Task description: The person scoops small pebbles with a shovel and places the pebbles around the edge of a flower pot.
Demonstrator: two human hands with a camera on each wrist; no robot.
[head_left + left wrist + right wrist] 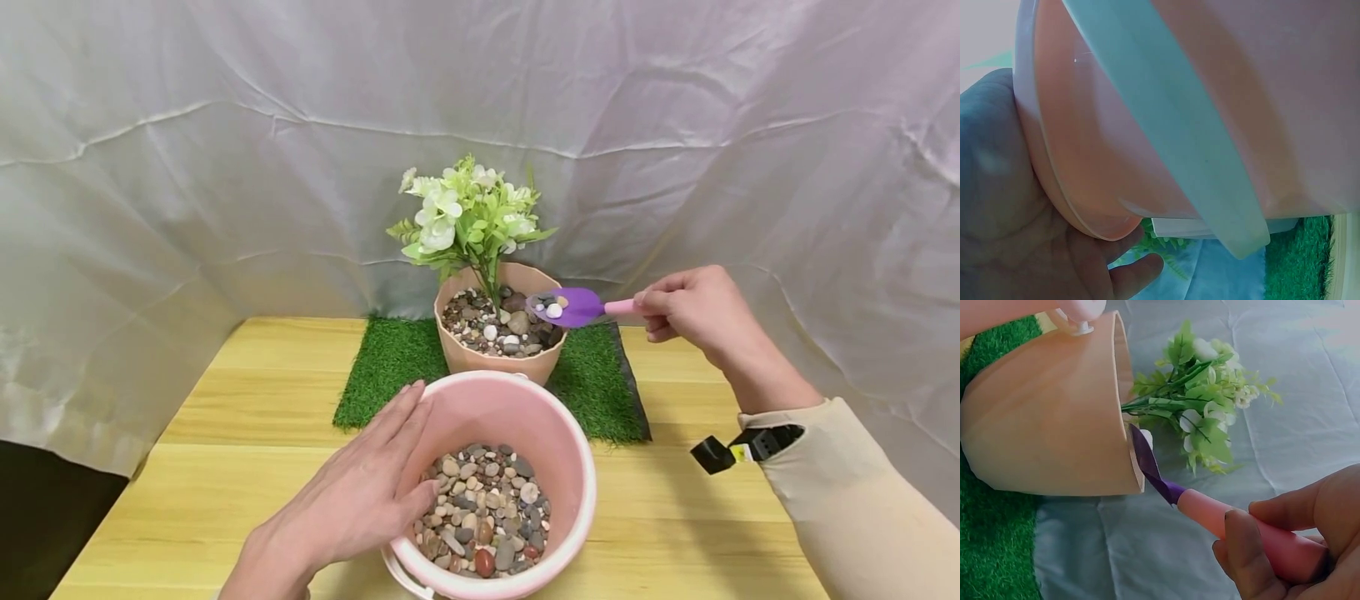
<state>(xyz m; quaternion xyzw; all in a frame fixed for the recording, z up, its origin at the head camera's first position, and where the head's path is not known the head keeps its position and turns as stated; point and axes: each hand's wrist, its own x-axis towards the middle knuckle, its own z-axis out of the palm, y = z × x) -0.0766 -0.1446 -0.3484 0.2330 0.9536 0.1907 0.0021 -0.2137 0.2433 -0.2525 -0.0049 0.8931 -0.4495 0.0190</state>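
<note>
My right hand [693, 312] grips the pink handle of a small trowel [581, 307] by its fingers and thumb. On its purple blade lie several pebbles, held over the right side of a peach flowerpot [498, 364]. White-flowered greenery [480, 221] stands among stones in that pot. In front, a pink bucket [585, 492] holds many mixed pebbles [487, 508]. My left hand [352, 483] rests on the bucket's left rim with straight fingers, the thumb inside. The right wrist view shows the trowel [1210, 515] at the pot's rim [1138, 478].
The pot stands on a green artificial turf mat [600, 400] on a wooden table [247, 400]. Grey fabric [300, 167] hangs behind. A white bucket handle [1166, 119] slants down the bucket's outside.
</note>
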